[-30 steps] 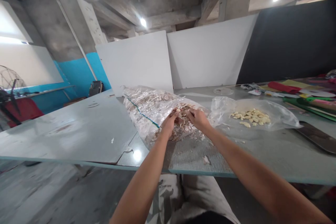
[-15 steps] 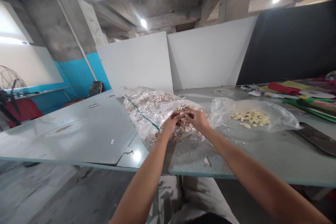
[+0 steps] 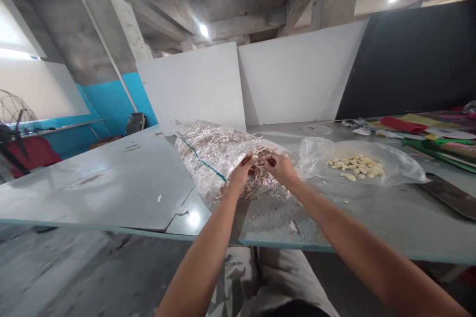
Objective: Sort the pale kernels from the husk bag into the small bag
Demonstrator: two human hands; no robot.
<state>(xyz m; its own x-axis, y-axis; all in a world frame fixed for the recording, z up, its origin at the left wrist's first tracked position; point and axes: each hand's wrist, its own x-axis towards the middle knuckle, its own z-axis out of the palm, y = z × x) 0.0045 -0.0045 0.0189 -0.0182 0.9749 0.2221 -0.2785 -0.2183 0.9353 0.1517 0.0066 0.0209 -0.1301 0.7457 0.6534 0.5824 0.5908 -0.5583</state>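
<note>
My left hand (image 3: 241, 170) is closed on a pale garlic clove (image 3: 255, 157), which shows at its fingertips. A short gap to the right of it, my right hand (image 3: 280, 167) is pinched shut; whatever is between its fingers is too small to make out. Both hands are over the mouth of a large clear plastic bag (image 3: 208, 151) full of dry garlic skins (image 3: 256, 178). To the right, several peeled garlic cloves (image 3: 357, 165) lie in a heap on a second clear plastic bag (image 3: 399, 158) spread flat.
A dark phone-like slab (image 3: 449, 194) lies at the right of the grey table (image 3: 122, 188). Behind it are coloured sheets (image 3: 405, 126) and a green folded piece (image 3: 431, 151). White boards (image 3: 297, 77) stand along the back. Scraps of skin (image 3: 292, 227) dot the table's front.
My hands have moved apart from each other, the right hand drawing slightly away to the right. The clove in my left fingers now shows more plainly.
</note>
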